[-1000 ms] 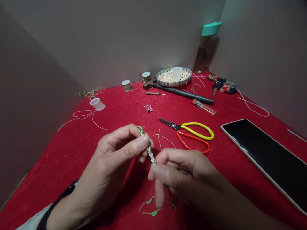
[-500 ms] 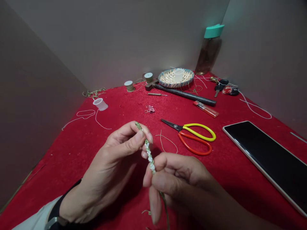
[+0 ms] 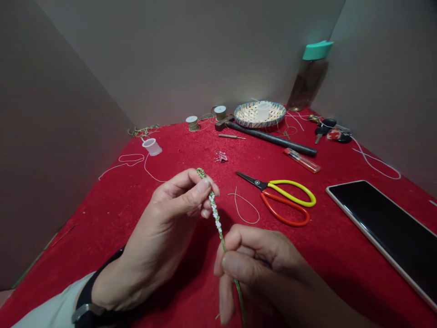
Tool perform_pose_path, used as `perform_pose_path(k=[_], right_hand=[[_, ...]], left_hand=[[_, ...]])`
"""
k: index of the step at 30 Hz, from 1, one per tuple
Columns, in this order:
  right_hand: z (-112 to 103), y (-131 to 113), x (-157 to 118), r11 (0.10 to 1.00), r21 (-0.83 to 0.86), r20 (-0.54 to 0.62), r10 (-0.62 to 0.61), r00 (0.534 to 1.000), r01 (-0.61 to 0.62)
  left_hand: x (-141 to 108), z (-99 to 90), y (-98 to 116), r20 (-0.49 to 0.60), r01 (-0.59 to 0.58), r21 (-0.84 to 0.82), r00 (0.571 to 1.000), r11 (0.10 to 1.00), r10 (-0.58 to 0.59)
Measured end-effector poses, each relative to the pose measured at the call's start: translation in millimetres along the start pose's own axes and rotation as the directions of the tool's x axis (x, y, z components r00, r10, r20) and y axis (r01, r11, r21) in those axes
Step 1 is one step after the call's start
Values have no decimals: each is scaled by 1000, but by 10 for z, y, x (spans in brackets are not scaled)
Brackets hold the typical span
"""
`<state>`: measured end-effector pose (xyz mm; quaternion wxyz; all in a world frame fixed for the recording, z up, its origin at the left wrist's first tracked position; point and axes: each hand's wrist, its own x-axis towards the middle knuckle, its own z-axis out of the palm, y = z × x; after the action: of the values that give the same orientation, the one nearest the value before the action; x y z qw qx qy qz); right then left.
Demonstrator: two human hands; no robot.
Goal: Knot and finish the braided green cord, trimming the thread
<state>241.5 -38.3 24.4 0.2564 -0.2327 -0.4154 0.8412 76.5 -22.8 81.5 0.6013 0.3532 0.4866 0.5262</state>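
Note:
A braided cord [image 3: 215, 214], green with small white bead-like bits along its middle, stretches between my two hands. My left hand [image 3: 177, 209] pinches it near its upper end, where a small green loop [image 3: 200, 172] pokes out above the thumb. Lower down, my right hand [image 3: 259, 262] grips the thin green strands between thumb and fingers, and their tails hang below it. Right of the hands, scissors [image 3: 266, 185] with one yellow and one red handle lie spread on the red cloth. A loose thin thread [image 3: 246, 214] curls between the scissors and my right hand.
A phone [image 3: 385, 218] lies at the right. Farther back are a hammer [image 3: 273, 137], an awl [image 3: 232, 136], a lighter [image 3: 302, 160], a pink binder clip [image 3: 221, 156], thread spools [image 3: 192, 123], a woven basket [image 3: 243, 119], keys [image 3: 326, 127], a bottle [image 3: 309, 84] and a plastic cup [image 3: 152, 147].
My right hand has slid down off the beaded part onto the plain strands, moving farther from my left hand. More of the top loop shows. The whole view has shifted slightly.

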Motion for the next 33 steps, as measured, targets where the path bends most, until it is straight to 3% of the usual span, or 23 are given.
perform_pose_path(k=[6, 14, 19, 23, 27, 33], right_hand=[[-5, 94, 46, 955, 267, 188, 78, 979, -127], [-42, 57, 36, 990, 135, 73, 30, 997, -40], [-89, -20, 61, 1000, -28, -81, -5, 997, 3], [-41, -36, 61, 998, -26, -160, -59, 985, 56], [-34, 10, 50, 999, -31, -129, -48, 990, 44], [-76, 60, 83, 994, 100, 24, -37, 999, 35]], left_hand=[[37, -9, 3, 5, 6, 2, 1000, 1000, -6], [14, -8, 3, 32, -6, 32, 999, 999, 5], [-33, -4, -30, 88, 37, 24, 995, 999, -39], [-37, -25, -81, 127, 3, 16, 992, 1000, -4], [-32, -29, -107, 154, 41, -8, 987, 999, -39], [51, 2, -133, 162, 98, -83, 983, 992, -84]])
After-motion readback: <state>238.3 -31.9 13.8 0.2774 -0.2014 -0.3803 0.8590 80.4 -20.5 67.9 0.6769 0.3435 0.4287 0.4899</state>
